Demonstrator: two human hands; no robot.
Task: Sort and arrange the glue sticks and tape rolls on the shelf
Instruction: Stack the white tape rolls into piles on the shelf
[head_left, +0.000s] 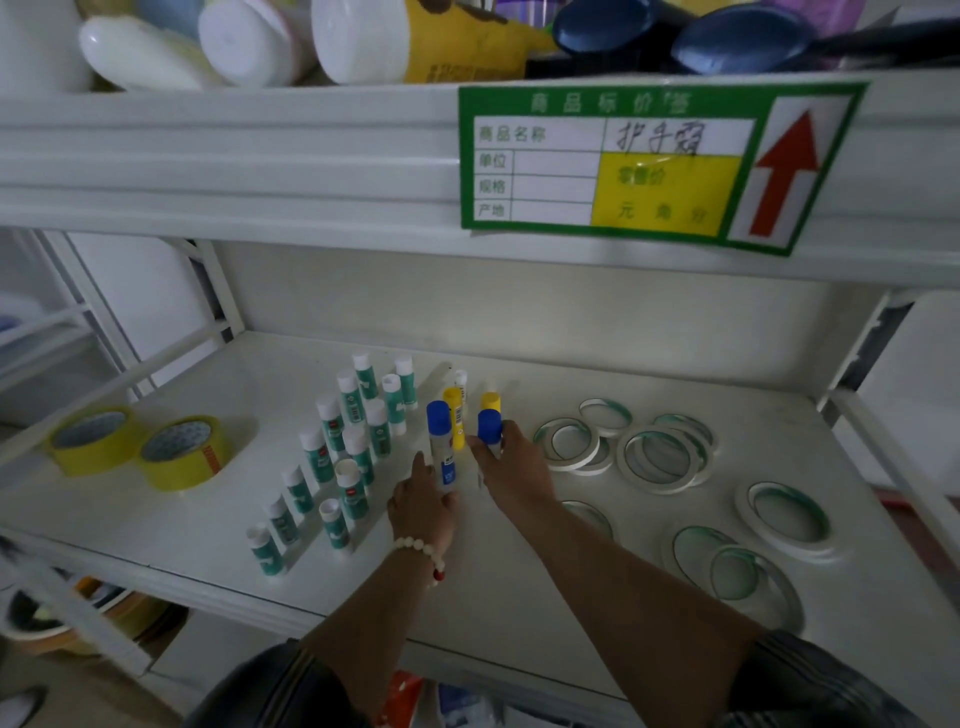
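Observation:
On the white shelf (519, 571), several green-and-white glue sticks (358, 457) stand upright in rows at centre left. Just right of them stand taller sticks with blue and yellow caps. My left hand (423, 506) grips a blue-capped glue stick (440, 447) near its base. My right hand (511, 465) closes around a second blue-capped glue stick (490, 426). A yellow-capped stick (454, 410) stands behind the first, and another yellow cap (490, 400) shows behind the second. Several thin white tape rolls (660, 457) lie flat on the right. Two yellow tape rolls (182, 454) sit at far left.
The upper shelf's edge carries a green price label (623, 166) with a red arrow, low over the work area. White bottles (249, 41) and dark blue items (727, 36) lie above. Shelf uprights (862, 353) frame both sides. Bowls show on the level below at lower left.

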